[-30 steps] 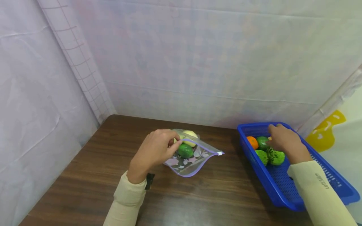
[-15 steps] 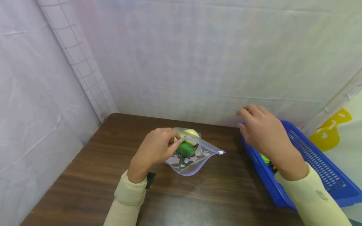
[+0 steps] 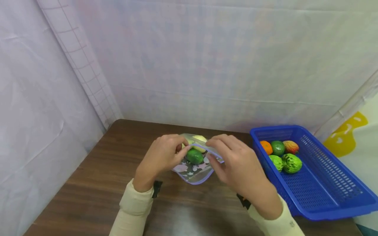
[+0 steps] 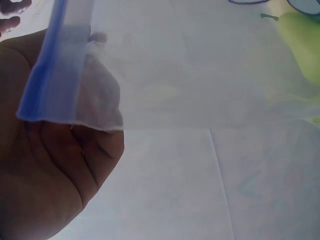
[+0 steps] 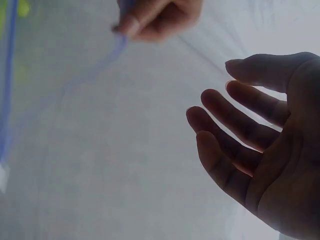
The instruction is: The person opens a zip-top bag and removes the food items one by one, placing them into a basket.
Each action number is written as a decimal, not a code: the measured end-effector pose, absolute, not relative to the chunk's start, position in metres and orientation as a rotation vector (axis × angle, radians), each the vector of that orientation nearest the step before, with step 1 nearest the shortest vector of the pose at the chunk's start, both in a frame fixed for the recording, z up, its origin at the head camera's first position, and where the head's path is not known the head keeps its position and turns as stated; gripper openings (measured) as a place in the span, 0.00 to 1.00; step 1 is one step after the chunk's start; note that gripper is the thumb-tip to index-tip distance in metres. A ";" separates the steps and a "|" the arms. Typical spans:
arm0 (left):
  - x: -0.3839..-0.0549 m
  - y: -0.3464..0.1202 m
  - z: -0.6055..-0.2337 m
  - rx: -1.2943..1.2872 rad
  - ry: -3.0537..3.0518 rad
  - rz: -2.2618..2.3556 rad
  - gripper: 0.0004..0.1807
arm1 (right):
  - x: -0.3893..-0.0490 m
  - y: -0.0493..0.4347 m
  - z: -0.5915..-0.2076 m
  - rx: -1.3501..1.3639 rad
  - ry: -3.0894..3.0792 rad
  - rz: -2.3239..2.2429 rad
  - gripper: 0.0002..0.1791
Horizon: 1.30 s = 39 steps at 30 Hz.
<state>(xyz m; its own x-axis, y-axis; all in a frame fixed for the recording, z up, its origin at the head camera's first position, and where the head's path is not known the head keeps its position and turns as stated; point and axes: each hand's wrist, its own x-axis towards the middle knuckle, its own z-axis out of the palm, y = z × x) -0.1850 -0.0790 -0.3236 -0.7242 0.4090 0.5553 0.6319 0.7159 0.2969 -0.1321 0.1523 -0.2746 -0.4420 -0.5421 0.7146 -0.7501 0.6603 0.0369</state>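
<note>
A clear zip bag (image 3: 189, 178) with a purple zip edge and a printed pattern lies on the table, its mouth gaping. Inside are a dark green fruit (image 3: 194, 156), a pale yellow fruit (image 3: 199, 139) and a green pear (image 4: 302, 42). My left hand (image 3: 162, 155) pinches the left end of the bag's zip edge between thumb and fingers. Over the bag's right end is my right hand (image 3: 236, 160), which hides the slider there. In the right wrist view, the fingers (image 5: 235, 120) of that hand are spread and loosely bent, with nothing between them.
A blue plastic basket (image 3: 333, 214) stands at the right of the brown table (image 3: 97, 183). In it lie an orange (image 3: 266, 147), a smooth green fruit (image 3: 278, 148), a red-yellow fruit (image 3: 290, 147) and two bumpy green fruits (image 3: 291, 163). White sheeting (image 3: 189, 65) rises behind the table.
My right hand has come out of the blue basket and moved left to the bag's right end, carrying nothing visible. My left hand keeps its pinch on the bag.
</note>
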 end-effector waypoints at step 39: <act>-0.184 -0.077 -0.325 -0.794 -2.471 -0.639 0.03 | -0.188 0.106 -0.371 0.963 -2.568 0.338 0.21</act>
